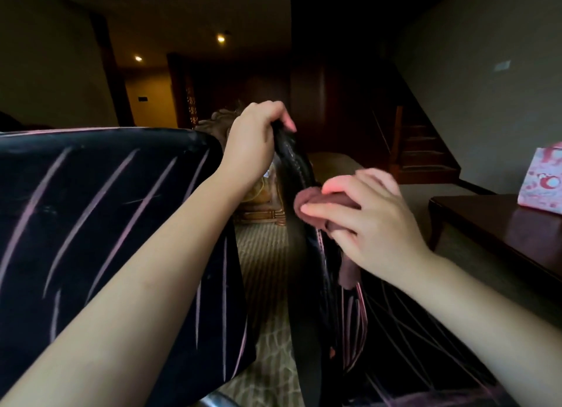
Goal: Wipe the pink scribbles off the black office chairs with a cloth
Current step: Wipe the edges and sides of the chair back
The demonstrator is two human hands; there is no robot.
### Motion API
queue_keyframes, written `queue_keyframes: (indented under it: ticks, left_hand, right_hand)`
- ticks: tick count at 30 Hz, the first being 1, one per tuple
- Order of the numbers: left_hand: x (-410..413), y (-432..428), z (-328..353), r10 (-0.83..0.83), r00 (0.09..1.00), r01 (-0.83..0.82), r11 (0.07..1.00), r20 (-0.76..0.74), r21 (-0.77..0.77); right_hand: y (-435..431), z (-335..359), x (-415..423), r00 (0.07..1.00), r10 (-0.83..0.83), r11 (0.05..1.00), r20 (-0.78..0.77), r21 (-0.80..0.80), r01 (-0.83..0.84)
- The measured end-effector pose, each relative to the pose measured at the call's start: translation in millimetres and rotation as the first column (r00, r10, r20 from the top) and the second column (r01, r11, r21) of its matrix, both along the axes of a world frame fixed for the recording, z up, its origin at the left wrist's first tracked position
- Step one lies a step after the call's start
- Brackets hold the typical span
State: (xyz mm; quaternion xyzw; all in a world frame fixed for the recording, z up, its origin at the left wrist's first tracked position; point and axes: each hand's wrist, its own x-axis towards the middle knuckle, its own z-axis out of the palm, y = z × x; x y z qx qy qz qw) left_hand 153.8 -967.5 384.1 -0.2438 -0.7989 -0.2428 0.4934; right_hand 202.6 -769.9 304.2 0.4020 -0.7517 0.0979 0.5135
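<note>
— Where was the cloth (313, 201)?

— Bunched in the right hand (374, 221), pressed against the thin edge of the gripped chair (410, 346), partway down from its top. A loose end of it hung below the palm.

— And the fingers (334, 209) of that hand?

— Curled around the brownish cloth, thumb on top, pinching it to the chair's edge.

— The left hand (252, 142)?

— At the very top of the gripped chair, closed firmly over its black rim, the forearm reaching across in front of the other chair (91, 209).

— Where did that one stand?

— Just left of the gripped chair, its broad back facing the camera, a strip of patterned carpet (267, 270) showing between the two.

— Any marks?

— Pink scribbles (33, 206) ran in long slanted strokes over the other chair; thinner pink lines also crossed the gripped chair below the cloth.

— Anything else?

— Right of the gripped chair, a dark counter (486, 221) carried a pink patterned box (541, 181). Beyond it, a staircase (425, 151) rose in dim light.
</note>
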Motion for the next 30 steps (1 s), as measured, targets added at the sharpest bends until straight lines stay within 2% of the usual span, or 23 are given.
queue_keyframes:
  ticks: [2,6,9,12,14,18,20,23,26,28,30]
  left_hand:
    - [-1.1,0.4,0.3,-0.009,1.0,0.009,1.0,0.013,-0.003]
    - [-1.1,-6.9,-1.5,-0.045,0.999,0.046,0.998,0.03,-0.033]
    - [3.1,-11.4,-9.6,-0.093,0.993,0.098,0.993,0.07,-0.073]
    - [6.3,-12.4,-16.4,-0.091,0.989,0.104,0.989,0.12,-0.104]
    - [7.4,-11.3,-16.1,-0.099,0.986,0.116,0.984,0.132,-0.135]
    - [10.0,-12.0,-14.2,-0.116,0.981,0.144,0.973,0.154,-0.181]
    - [11.3,-14.3,-15.4,-0.124,0.978,0.156,0.968,0.165,-0.196]
    - [13.0,-16.3,-16.5,-0.143,0.971,0.183,0.96,0.193,-0.211]
    - [12.2,-15.2,-17.5,-0.161,0.966,0.203,0.957,0.2,-0.209]
    - [11.4,-14.2,-18.9,-0.166,0.969,0.202,0.959,0.184,-0.198]
    - [12.0,-13.2,-19.8,-0.167,0.973,0.196,0.962,0.16,-0.191]
  right_hand:
    - [1.5,16.7,-0.7,0.999,-0.028,0.999,-0.021,0.021,0.029]
    - [-9.6,46.8,-4.1,0.999,-0.021,0.998,-0.04,-0.054,0.019]
    - [-4.8,13.6,-4.3,0.999,-0.016,0.999,0.034,-0.044,0.017]
    - [8.4,-24.2,1.4,0.996,-0.042,0.998,0.073,0.048,0.038]
    - [8.1,-12.0,2.9,0.996,-0.064,0.996,0.064,0.063,0.06]
    - [-12.1,41.6,2.2,0.998,-0.058,0.996,-0.003,-0.064,0.058]
    - [-17.3,41.3,2.2,0.999,-0.04,0.997,0.011,-0.069,0.04]
    - [-5.2,2.6,4.7,0.994,-0.05,0.998,0.093,-0.027,0.052]
    - [9.4,-27.4,12.8,0.982,-0.104,0.991,0.159,0.105,0.088]
    - [7.8,-13.1,16.6,0.984,-0.121,0.986,0.128,0.129,0.104]
    - [-2.9,19.3,18.1,0.992,-0.103,0.994,0.07,0.045,0.1]
